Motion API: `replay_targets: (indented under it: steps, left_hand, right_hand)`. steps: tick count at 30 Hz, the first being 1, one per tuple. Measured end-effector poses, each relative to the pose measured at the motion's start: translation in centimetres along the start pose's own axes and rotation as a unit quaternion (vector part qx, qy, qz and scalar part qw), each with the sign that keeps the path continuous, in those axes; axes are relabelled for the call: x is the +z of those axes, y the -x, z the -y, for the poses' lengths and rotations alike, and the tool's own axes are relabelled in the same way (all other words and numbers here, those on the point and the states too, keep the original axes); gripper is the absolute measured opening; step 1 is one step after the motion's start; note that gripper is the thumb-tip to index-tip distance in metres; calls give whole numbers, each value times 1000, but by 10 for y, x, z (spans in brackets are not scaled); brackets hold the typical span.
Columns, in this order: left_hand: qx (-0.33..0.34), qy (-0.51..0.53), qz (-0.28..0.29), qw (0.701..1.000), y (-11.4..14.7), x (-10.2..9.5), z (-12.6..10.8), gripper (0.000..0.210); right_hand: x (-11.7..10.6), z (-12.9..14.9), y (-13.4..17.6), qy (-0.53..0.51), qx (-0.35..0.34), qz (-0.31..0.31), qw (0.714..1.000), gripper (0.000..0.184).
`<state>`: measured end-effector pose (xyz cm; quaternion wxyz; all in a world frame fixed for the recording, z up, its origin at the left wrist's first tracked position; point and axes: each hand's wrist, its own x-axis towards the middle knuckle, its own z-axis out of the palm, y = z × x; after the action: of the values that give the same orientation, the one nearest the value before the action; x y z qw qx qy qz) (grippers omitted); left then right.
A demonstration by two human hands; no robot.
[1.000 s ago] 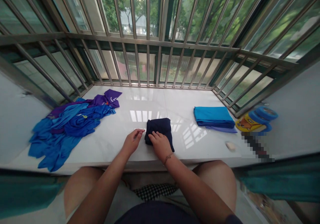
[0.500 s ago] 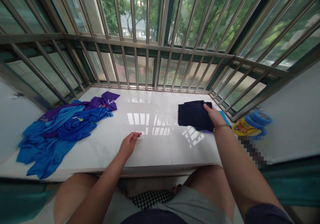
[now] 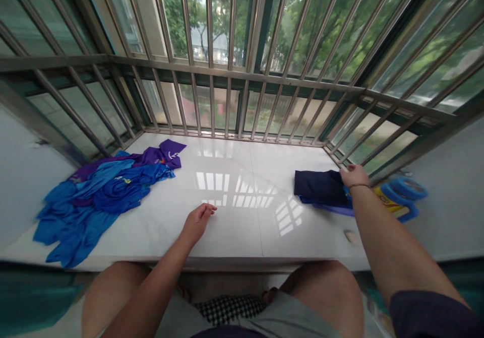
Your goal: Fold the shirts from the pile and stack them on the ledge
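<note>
My right hand [image 3: 354, 176] grips the right edge of a folded navy garment [image 3: 319, 186] at the right of the white ledge. The garment lies flat on top of other folded blue and purple cloth [image 3: 328, 208], which mostly hides beneath it. My left hand [image 3: 198, 221] hovers over the front middle of the ledge, fingers loosely curled together, nothing in it. Well to its left lies a crumpled heap of blue clothes [image 3: 113, 189], with a purple garment [image 3: 170, 154] at its far end.
A blue and yellow bottle [image 3: 403, 194] with a handle stands by the right wall. A small pale object [image 3: 351, 236] lies near the ledge's front right. Metal window bars [image 3: 242, 71] close off the back of the white ledge [image 3: 230, 227].
My right hand has carried the navy garment rightward and laid it on the blue and purple cloth. My left hand has hardly moved. The view has shifted slightly.
</note>
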<state>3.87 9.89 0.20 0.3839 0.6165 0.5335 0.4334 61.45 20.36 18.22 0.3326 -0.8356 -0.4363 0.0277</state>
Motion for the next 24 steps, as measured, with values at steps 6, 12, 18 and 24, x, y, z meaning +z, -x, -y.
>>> replay_targets:
  steps: [6,12,18,24]
  left_hand:
    - [-5,1,-1,1000,1,0,-2,46]
    - [-9,-7,-3,1000,2,3,-10,43]
    - [-4,-24,1,1000,2,0,-11,43]
    - [3,-23,-4,1000,3,5,-9,41]
  right_hand:
    - [42,3,38,95,-167,-47,980,55]
    - [104,-21,97,280,-245,99,923,72]
    - [114,-41,83,321,-244,167,899,81]
    - [106,-14,144,234,-336,104,906,70]
